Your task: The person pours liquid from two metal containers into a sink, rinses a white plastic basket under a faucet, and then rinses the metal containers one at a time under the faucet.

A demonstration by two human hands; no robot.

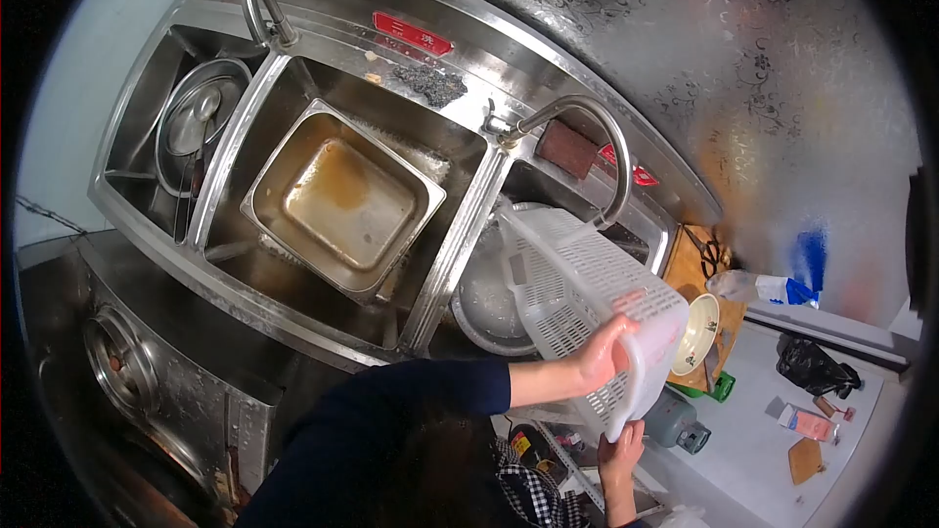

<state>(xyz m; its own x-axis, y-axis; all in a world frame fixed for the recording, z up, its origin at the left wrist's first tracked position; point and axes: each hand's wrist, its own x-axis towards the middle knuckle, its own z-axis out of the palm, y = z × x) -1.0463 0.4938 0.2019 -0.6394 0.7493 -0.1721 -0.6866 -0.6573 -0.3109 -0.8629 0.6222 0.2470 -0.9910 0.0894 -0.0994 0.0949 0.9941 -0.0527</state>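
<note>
A white perforated plastic basket (pixel 641 293) is tipped over the right-hand sink, and its far end overlaps a round metal bowl (pixel 481 293) there. My left hand (pixel 604 356) grips the basket's side, with the thumb over the near edge. Lower down, my right hand (pixel 621 450) is closed round the near corner of the same basket. A curved faucet (pixel 618 152) arches over the basket's far side.
In the middle sink sits a rectangular steel pan (pixel 391 244) with brownish liquid. The left sink holds a strainer and ladle (pixel 203 108). A brown sponge (pixel 567 149) lies behind the faucet. A patterned bowl (pixel 696 332) and a gas cylinder (pixel 680 420) are at the right.
</note>
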